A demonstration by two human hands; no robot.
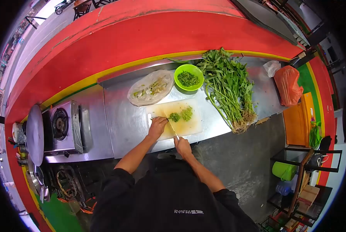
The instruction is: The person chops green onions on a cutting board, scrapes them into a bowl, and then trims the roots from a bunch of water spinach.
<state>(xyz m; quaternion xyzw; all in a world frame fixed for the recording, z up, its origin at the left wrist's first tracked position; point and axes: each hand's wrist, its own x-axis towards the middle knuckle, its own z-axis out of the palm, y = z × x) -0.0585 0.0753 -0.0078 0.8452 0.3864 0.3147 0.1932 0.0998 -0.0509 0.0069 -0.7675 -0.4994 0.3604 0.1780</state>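
My right hand (182, 146) is closed around the handle of a kitchen knife (172, 125), its blade angled up and left over a pale cutting board (188, 126). On the board's left side, my left hand (157, 127) sits beside the blade with its fingers curled; whatever is under them is hidden. Just right of the blade lies a small pile of dark chopped greens (175, 117). A lighter green chopped pile (187, 113) is next to it. Behind the board stands a lime-green bowl (198, 87) holding chopped leaves (188, 79).
A clear plastic bag (139, 99) with stems lies behind the board. Long leafy greens with roots (231, 89) spread to the right. Farther right are an orange-red bag (288, 85) and a crumpled clear bag (272, 68). A gas stove (62, 125) stands left; a red wall (142, 38) rises behind.
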